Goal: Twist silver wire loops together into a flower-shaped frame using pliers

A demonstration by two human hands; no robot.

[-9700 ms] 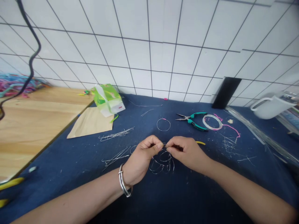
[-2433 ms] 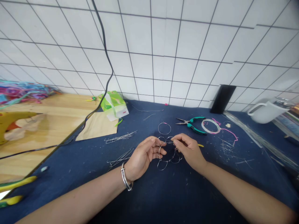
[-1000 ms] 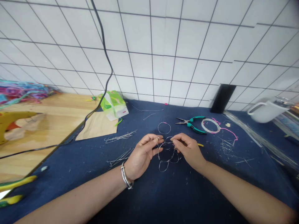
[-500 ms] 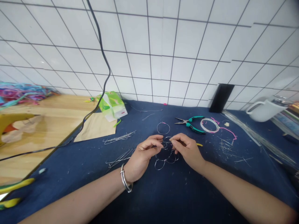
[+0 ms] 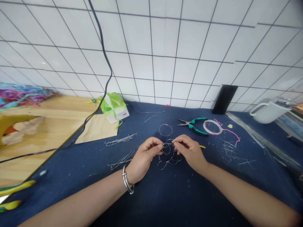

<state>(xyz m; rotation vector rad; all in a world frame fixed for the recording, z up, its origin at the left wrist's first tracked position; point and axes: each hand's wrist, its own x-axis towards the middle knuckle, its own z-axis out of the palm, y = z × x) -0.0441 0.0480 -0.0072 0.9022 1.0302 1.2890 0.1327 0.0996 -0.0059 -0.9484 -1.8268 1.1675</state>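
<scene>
Between my hands is a thin silvery wire piece (image 5: 168, 162) bent into several joined loops, with small pink bits at the joins. My left hand (image 5: 144, 156), a silver bangle on its wrist, pinches the wire at its left side between thumb and forefinger. On the other side, my right hand (image 5: 188, 151) grips the wire in a pinch, its remaining fingers curled under. Just beyond the fingertips lies a separate wire ring (image 5: 166, 130) with a pink bit at its top. Exactly how the wire runs inside the fingertips is hidden.
Teal-handled long-nose pliers (image 5: 196, 126) lie beyond my right hand, beside a clear ring-shaped coil (image 5: 212, 127) with pink cord. Bent wires (image 5: 120, 139) lie to the left, near a green packet (image 5: 113, 107). Yellow-green handles (image 5: 16, 189) are at the lower left. A black cable (image 5: 101, 47) hangs down.
My left thumb and forefinger have closed on the wire at the left. The looped wire has shifted and turned slightly between my hands; my right hand stays nearly in place.
</scene>
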